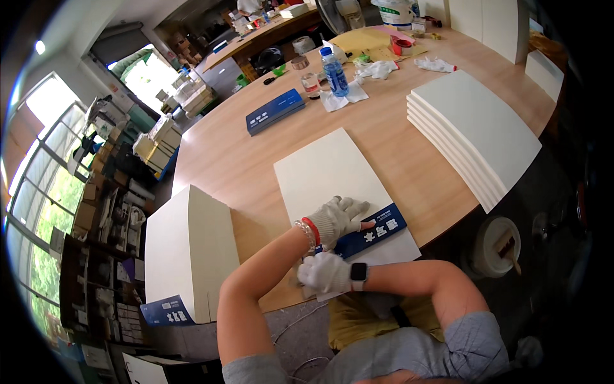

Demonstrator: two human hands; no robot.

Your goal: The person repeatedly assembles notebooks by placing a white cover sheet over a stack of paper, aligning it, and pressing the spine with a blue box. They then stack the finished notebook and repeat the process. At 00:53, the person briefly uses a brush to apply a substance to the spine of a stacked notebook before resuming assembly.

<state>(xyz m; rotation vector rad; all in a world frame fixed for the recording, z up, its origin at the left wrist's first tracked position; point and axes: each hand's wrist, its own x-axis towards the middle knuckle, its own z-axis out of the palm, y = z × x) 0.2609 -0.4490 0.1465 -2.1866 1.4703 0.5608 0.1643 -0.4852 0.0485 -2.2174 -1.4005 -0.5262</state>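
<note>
A large white paper pad lies on the round wooden table, and a dark blue printed strip runs across its near end. My left hand, in a white knit glove with one bare fingertip showing, rests over the strip and the paper with its fingers stretched out. A red band and a beaded bracelet circle that wrist. Just nearer to me, my right hand, also gloved and with a dark watch at the wrist, is closed at the strip's left end. Whatever its fingers grip is hidden.
A tall white stack with a blue strip stands at the left edge. Layered white pads overhang at the right. Farther back are blue pads, a blue-capped bottle and a loose glove. A bucket with a brush stands below right.
</note>
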